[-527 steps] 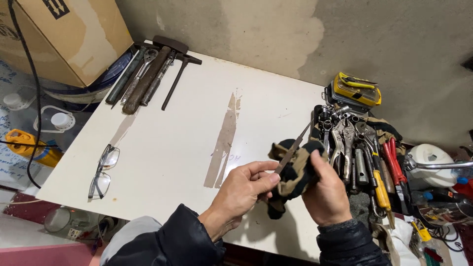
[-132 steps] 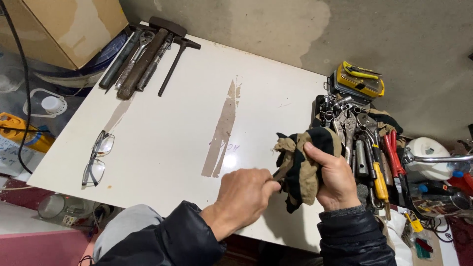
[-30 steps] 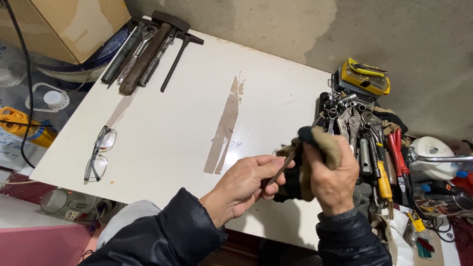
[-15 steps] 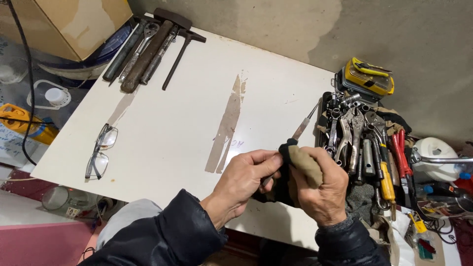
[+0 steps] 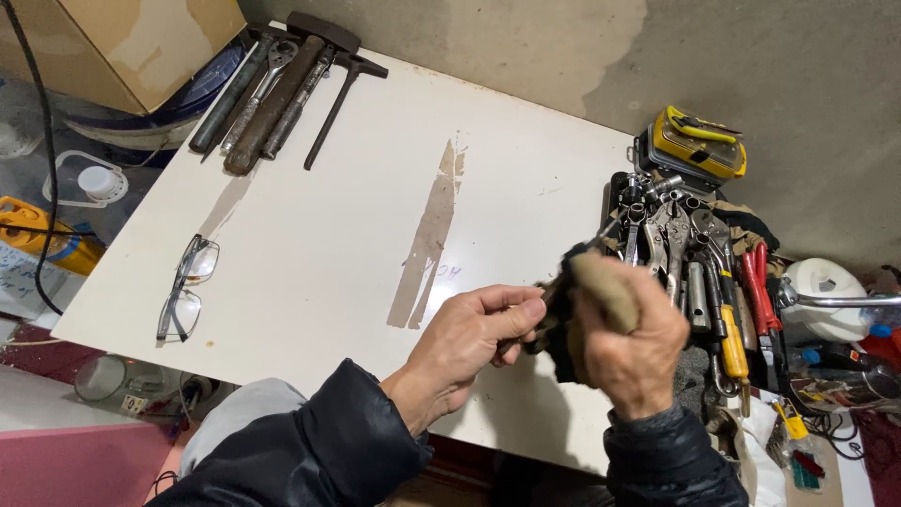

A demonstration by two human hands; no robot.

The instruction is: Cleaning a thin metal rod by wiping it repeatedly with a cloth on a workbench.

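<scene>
My left hand (image 5: 474, 333) pinches the handle end of a slim metal tool (image 5: 608, 228) whose tip pokes out toward the tool pile. My right hand (image 5: 631, 338) is wrapped around a dirty tan and black rag (image 5: 601, 286) that covers the tool's shaft. Both hands hover over the near right part of the white tabletop (image 5: 357, 235). Most of the tool is hidden by the rag and my fingers.
A heap of pliers, wrenches and screwdrivers (image 5: 699, 272) lies at the table's right edge, with a yellow case (image 5: 699, 143) behind. Hammers and a ratchet (image 5: 277, 89) lie at the far left. Eyeglasses (image 5: 186, 286) rest near the left edge. A cardboard box (image 5: 113, 42) stands beyond.
My right hand has slid the rag along the tool, back toward me and slightly right. The tool's tip shows less than half a second ago. My left hand keeps its grip.
</scene>
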